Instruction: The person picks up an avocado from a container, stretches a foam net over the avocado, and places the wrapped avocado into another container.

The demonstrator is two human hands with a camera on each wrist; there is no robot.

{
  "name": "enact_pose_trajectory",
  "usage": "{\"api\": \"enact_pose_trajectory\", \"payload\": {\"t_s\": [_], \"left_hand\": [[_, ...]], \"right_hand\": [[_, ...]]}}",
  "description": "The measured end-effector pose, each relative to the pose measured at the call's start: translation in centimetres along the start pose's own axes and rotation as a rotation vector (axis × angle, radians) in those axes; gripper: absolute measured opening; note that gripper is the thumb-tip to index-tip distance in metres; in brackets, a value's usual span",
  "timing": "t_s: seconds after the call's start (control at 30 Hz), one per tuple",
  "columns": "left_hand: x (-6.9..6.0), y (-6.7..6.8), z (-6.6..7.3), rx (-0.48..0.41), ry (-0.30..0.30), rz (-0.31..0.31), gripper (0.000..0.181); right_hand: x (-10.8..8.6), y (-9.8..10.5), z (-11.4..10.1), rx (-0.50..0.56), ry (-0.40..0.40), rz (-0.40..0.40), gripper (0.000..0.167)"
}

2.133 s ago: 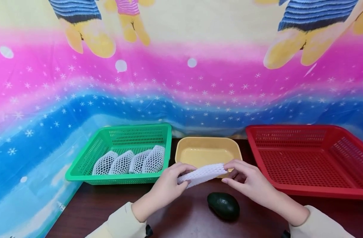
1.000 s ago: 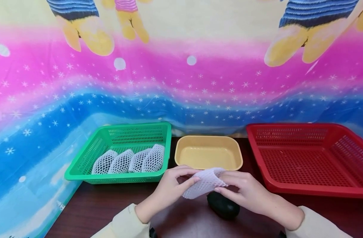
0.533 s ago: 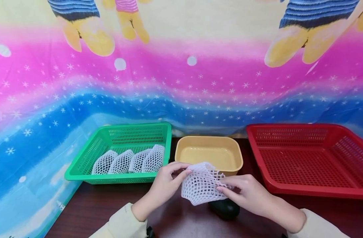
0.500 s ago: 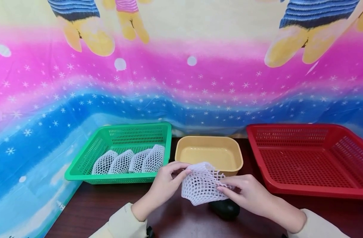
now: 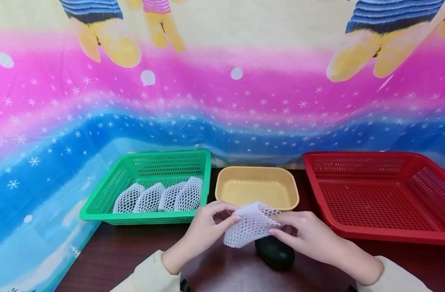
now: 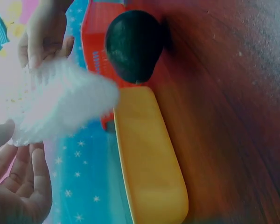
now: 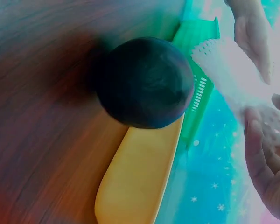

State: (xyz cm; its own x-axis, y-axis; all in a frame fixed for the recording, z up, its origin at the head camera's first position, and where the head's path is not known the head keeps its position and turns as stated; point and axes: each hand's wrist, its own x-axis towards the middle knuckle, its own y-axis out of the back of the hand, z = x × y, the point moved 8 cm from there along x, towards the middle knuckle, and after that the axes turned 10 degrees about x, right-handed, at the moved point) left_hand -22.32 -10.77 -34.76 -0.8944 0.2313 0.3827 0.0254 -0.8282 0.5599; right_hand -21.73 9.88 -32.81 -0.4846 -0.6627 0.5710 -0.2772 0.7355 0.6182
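A white foam mesh fruit sleeve (image 5: 247,228) is held up above the table between my two hands. My left hand (image 5: 207,227) pinches its left side between thumb and fingers. At the sleeve's open right end, my right hand (image 5: 310,237) grips the edge, its fingertips partly hidden by the mesh. Below and just behind the sleeve, a dark green avocado (image 5: 276,254) lies on the table, its upper left end covered from the head view. The left wrist view shows the sleeve (image 6: 60,102) blurred; in the right wrist view the avocado (image 7: 144,84) looks nearly black.
A green basket (image 5: 153,219) at the left holds several foam-sleeved pieces (image 5: 147,198). Behind my hands is a yellow tray (image 5: 256,188), and a red basket (image 5: 386,233) stands at the right. A printed cloth (image 5: 222,101) hangs behind the dark wooden table (image 5: 109,259).
The sleeve has gone from flat and narrow to spread, with its right end opened. In the last half second it has tilted, showing more of the avocado. The right hand has stayed at that end.
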Motion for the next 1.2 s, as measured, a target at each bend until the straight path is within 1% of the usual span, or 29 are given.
{"api": "enact_pose_trajectory", "payload": {"t_s": [0.07, 0.13, 0.2, 0.23, 0.3, 0.37, 0.43, 0.5, 0.57, 0.63, 0.73, 0.8, 0.9, 1.03, 1.2], "left_hand": [[-0.1, -0.4, 0.6, 0.037, -0.06, -0.019, 0.017], [-0.3, -0.8, 1.2, 0.081, -0.129, -0.037, 0.021], [-0.4, -1.1, 1.5, 0.104, -0.163, -0.056, 0.027], [-0.3, -1.2, 1.5, 0.104, -0.166, -0.069, 0.03], [-0.2, -1.4, 1.0, 0.088, -0.123, -0.115, 0.039], [0.0, -1.7, 0.2, 0.045, -0.041, -0.185, 0.049], [0.0, -2.2, -0.6, -0.023, 0.044, -0.267, 0.054], [-0.1, -2.6, -1.2, -0.1, 0.104, -0.335, 0.053], [-0.2, -2.7, -1.3, -0.145, 0.12, -0.361, 0.045], [-0.2, -2.5, -1.2, -0.148, 0.103, -0.348, 0.034], [-0.1, -1.8, -1.0, -0.124, 0.083, -0.283, 0.022], [-0.1, -1.2, -1.0, -0.128, 0.097, -0.241, 0.019], [-0.1, -0.4, -1.3, -0.144, 0.134, -0.203, 0.018], [-0.2, 0.3, -1.6, -0.125, 0.163, -0.191, 0.017], [-0.2, 1.0, -1.9, -0.084, 0.156, -0.19, 0.018]], "right_hand": [[0.1, -0.3, -0.1, 0.03, -0.02, -0.005, 0.024], [0.2, -0.5, -0.4, 0.035, 0.003, 0.004, 0.021], [0.4, -0.7, -0.7, 0.039, 0.044, 0.02, 0.015], [0.5, -0.7, -0.9, 0.034, 0.069, 0.029, 0.012], [0.6, -0.7, -1.3, 0.04, 0.12, 0.043, 0.009], [0.7, -0.6, -1.6, 0.061, 0.155, 0.059, 0.013], [0.6, -0.4, -1.9, 0.08, 0.174, 0.071, 0.015], [0.6, -0.2, -2.0, 0.105, 0.169, 0.075, 0.017], [0.6, 0.0, -2.1, 0.135, 0.152, 0.068, 0.018], [0.5, 0.0, -2.0, 0.146, 0.14, 0.06, 0.019], [0.3, 0.1, -1.9, 0.132, 0.172, 0.071, 0.016], [0.1, 0.2, -1.8, 0.11, 0.188, 0.084, 0.013], [-0.2, 0.2, -1.3, 0.098, 0.183, 0.089, 0.011], [-0.5, 0.1, -0.8, 0.093, 0.149, 0.075, 0.008], [-0.9, 0.2, -0.3, 0.059, 0.101, 0.068, 0.003]]}}
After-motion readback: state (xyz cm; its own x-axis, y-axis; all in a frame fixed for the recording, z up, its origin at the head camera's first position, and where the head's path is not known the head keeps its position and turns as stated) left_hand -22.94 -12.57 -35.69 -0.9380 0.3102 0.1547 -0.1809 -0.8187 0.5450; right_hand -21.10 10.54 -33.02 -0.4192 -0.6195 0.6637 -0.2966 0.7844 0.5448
